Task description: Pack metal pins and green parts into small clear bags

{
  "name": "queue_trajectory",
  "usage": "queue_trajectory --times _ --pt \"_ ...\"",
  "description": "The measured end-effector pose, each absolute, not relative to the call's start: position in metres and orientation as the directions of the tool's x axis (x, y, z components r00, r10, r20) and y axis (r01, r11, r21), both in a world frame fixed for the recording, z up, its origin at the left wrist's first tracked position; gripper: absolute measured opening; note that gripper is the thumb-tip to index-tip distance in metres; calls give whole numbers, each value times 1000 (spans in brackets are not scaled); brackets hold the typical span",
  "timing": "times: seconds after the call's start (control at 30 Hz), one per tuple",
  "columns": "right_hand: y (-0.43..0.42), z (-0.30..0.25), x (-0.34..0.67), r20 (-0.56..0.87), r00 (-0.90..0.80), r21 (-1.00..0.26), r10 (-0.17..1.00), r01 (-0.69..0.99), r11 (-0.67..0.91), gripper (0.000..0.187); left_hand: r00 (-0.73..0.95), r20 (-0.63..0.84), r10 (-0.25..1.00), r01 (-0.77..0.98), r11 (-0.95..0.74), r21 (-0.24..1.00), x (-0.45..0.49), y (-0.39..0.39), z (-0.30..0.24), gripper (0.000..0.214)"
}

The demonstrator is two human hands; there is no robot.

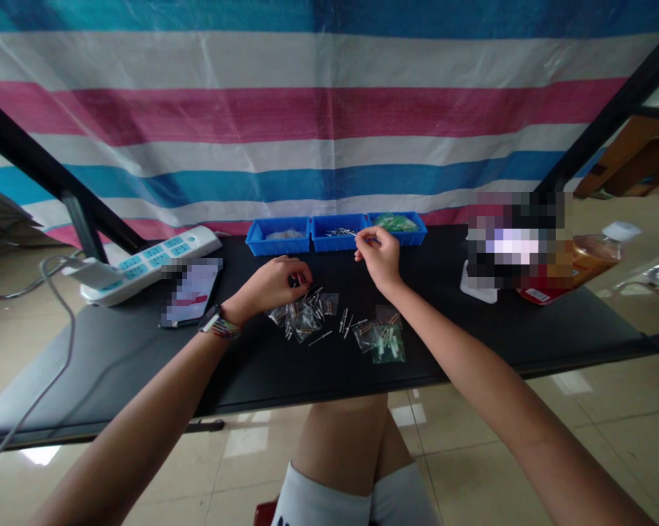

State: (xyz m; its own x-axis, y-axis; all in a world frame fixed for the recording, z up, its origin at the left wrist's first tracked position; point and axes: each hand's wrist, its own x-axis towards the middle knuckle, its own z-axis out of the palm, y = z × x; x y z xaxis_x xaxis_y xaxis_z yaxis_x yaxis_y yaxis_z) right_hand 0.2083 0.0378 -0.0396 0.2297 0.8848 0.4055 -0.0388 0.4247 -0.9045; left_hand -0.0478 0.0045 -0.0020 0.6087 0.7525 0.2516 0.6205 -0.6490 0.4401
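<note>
My right hand (381, 257) is at the front edge of the middle blue bin (337, 245), its thumb and fingers pinched on what looks like a thin metal pin. Similar silvery pins (340, 231) lie inside that bin. My left hand (281, 281) hovers low with curled fingers over a heap of small clear plastic bags (302, 321); what it holds, if anything, is hidden. Several loose metal pins (344, 321) are scattered on the black table (242, 372). To their right lie more small bags (367, 336) and a greenish bag (389, 347) with pale pieces inside.
The left blue bin (256, 245) contains clear bags, the right blue bin (414, 237) green ones. At left are a power strip (159, 256) and a phone (192, 292). A white object (478, 285) and a bottle (597, 252) stand at right. A striped sheet (329, 109) hangs behind.
</note>
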Motion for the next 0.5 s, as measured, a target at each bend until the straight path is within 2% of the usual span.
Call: queue_trajectory --times 0.07,0.13,0.2,0.33,0.5 --pt "44 -42 216 490 208 -871 846 140 471 13 627 234 743 605 -653 455 -48 6 -3 13" --pt "47 -42 223 580 149 -795 801 319 517 18 636 226 738 602 -657 454 -48 7 -4 10" --pt "46 -40 227 642 127 -723 756 428 542 24 638 225 737 612 -662 432 -46 8 -4 9" --pt "40 -37 224 664 126 -699 737 456 551 22 646 224 729 618 -673 406 -45 9 -7 10" --pt "27 -37 213 646 -63 -656 760 463 596 20 597 246 763 610 -631 479 -45 11 -12 11"
